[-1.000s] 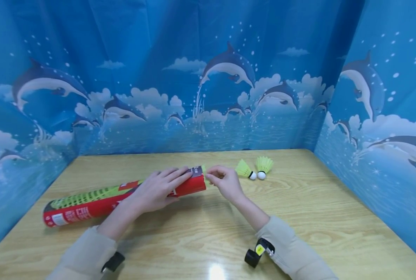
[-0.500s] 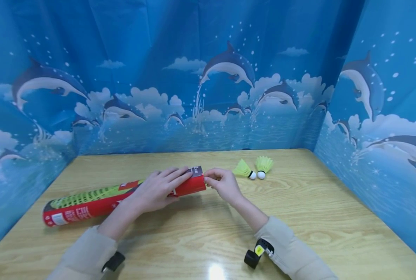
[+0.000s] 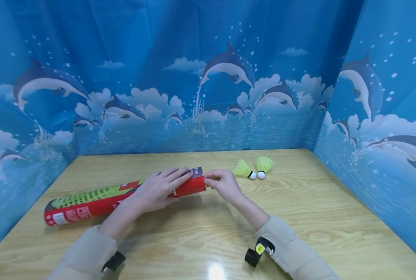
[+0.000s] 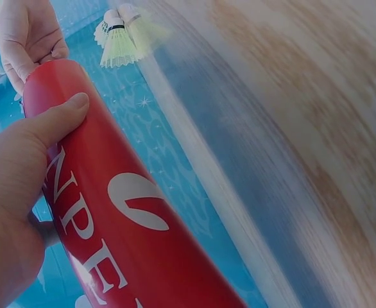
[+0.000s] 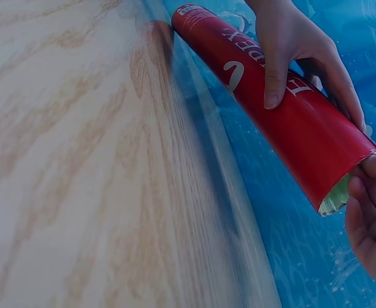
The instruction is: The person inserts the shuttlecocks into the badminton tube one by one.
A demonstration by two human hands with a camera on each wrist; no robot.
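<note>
A red and green shuttlecock tube [image 3: 190, 187] lies slanted over the table, its open end at the right. My left hand [image 3: 153, 191] grips it near that end, fingers over the top; in the left wrist view the thumb presses the red side. At the mouth, my right hand [image 3: 226, 186] has thumb and forefinger pinched together, fingertips just inside the rim. Yellow-green shuttlecock skirt [image 5: 333, 197] shows inside the mouth in the right wrist view, against those fingertips; its cork is hidden.
Two yellow shuttlecocks with white corks, a left one [image 3: 243, 168] and a right one [image 3: 264, 165], lie at the back of the wooden table [image 3: 299, 210]. A blue dolphin-print curtain [image 3: 151, 70] borders the table behind and at the right.
My right hand has shifted slightly left and down to the tube's mouth. The yellow-green skirt that showed between fingers and rim has gone into the tube. The left hand keeps its grip.
</note>
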